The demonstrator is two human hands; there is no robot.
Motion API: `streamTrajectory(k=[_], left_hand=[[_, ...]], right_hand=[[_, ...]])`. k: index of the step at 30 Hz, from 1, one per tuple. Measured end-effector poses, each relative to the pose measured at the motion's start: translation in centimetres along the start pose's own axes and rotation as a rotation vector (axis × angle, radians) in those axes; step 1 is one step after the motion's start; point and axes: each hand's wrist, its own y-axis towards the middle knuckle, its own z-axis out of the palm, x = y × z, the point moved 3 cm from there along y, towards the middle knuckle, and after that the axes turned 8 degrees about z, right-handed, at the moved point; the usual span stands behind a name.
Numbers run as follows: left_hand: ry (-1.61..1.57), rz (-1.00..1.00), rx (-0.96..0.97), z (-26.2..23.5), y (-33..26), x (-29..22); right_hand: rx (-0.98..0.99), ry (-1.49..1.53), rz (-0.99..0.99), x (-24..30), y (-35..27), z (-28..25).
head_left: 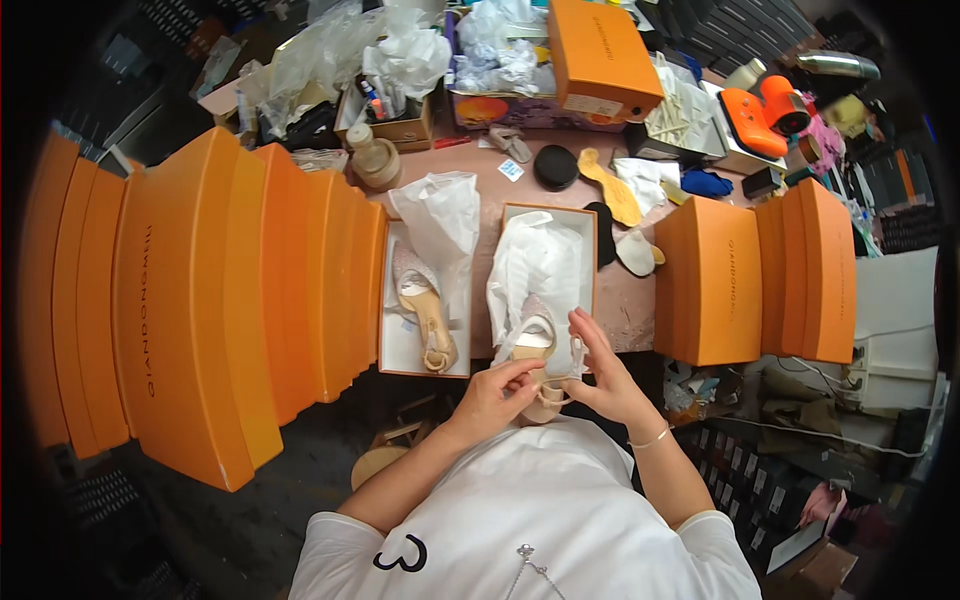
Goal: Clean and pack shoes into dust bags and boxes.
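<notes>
A big stack of orange boxes (pixel 200 290) is sitting far left of the open box (pixel 590 225). Just left of the open box, a tray (pixel 395 345) is holding 1 beige shoe (pixel 428 310) with white paper (pixel 445 215) over it.

The left hand (pixel 492 395) is working just below the open box. Its fingers are curling in and pinching the strap of a second shoe (pixel 540 350). This shoe is lying at the near end of the open box, partly on crinkly paper (pixel 535 260), with its heel end sticking out toward the person.

The right hand (pixel 605 375) is right beside it, touching the same shoe. Its thumb and fingers are half closed on a thin clear strip (pixel 577 350) standing up from the strap.

I think the strap is being fixed. To do it well, the left hand should be holding the shoe steady while the right is pulling softly, so nothing is tearing.

More orange boxes (pixel 755 275) are standing right of the open box.
</notes>
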Motion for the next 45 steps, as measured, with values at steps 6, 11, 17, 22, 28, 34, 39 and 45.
streamTrajectory(k=[6, 11, 17, 22, 28, 34, 39, 45], left_hand=[[-0.012, 0.03, -0.076, -0.7, -0.6, 1.2], [0.732, 0.152, -0.343, -10.4, -2.0, 2.4], [1.101, 0.107, -0.009, -12.2, -0.8, 9.4], [1.115, 0.141, 0.055, -13.4, 0.7, 13.0], [1.269, 0.27, 0.009, -12.8, 2.0, 13.0], [1.155, 0.434, -0.188, -13.6, 1.6, 8.2], [0.684, 0.579, -0.317, -13.3, 0.8, -2.1], [-0.026, 0.225, -0.277, -12.7, 2.5, -7.1]], right_hand=[[0.01, -0.31, -0.097, -1.1, 1.6, 1.8], [0.316, -0.256, 0.1, -1.1, 1.1, -1.1], [0.57, -0.112, 0.119, -3.8, 0.8, -1.1], [0.753, 0.32, 0.254, -5.1, 1.3, -2.4], [0.695, -0.193, 0.06, -4.7, 3.1, -1.9], [0.187, -0.894, -0.37, -2.8, 4.6, 3.6], [0.102, -1.055, -0.503, -3.3, 6.4, 5.0], [0.001, -0.612, -0.439, 5.3, 3.9, 2.0]])
